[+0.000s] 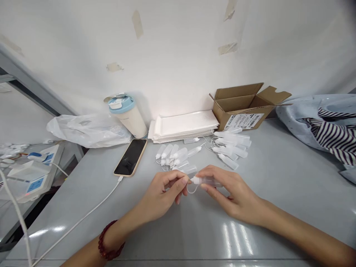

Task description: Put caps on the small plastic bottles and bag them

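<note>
My right hand (232, 191) grips a small clear plastic dropper bottle (207, 181) lying sideways just above the grey table (278, 174). My left hand (167, 191) pinches the bottle's white cap end (195, 180) with thumb and forefinger; a thin tether loop hangs below it. Just beyond my hands lies a cluster of capped bottles (174, 154). A second group of clear bottles (232, 146) lies further right, in front of the cardboard box (244, 105).
A phone (130, 157) on a white cable lies left of the bottles. Behind it stand a cup with a blue lid (128, 115), a plastic bag (89, 129) and a stack of white sheets (185, 126). Striped cloth (330, 129) lies far right.
</note>
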